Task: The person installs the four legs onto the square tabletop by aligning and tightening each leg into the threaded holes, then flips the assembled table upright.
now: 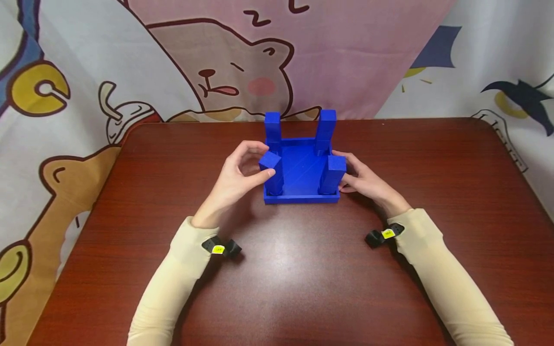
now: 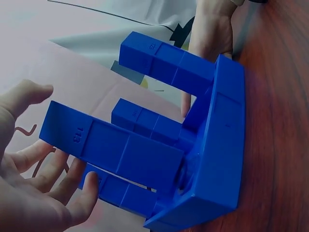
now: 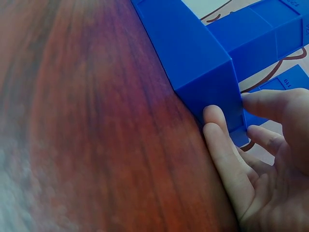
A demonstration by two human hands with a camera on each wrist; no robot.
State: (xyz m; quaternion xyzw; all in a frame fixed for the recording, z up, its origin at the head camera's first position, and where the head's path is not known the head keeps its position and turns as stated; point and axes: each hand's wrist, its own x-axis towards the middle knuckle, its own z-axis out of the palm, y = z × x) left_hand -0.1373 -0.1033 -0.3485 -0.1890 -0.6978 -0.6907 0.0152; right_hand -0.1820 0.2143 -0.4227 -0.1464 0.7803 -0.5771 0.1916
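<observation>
A blue square tray (image 1: 301, 198) with low walls sits on the table, a tall square post rising from each corner. My left hand (image 1: 233, 177) curves loosely around the front left post (image 1: 274, 183), which looks twisted relative to the tray. In the left wrist view, the thumb (image 2: 36, 91) stands apart from that post, marked 113, and the fingers spread behind it. At the tray's right side is my right hand (image 1: 368, 182), its fingertips (image 3: 214, 115) touching the outer wall. The front right post (image 1: 332, 177) stands beside it.
A back left post (image 1: 272, 127) and a back right post (image 1: 326, 129) stand at the tray's far corners. The brown wooden table (image 1: 277, 269) extends around the tray. Behind it hangs a cartoon-printed curtain (image 1: 346, 57), close to the table's far edge.
</observation>
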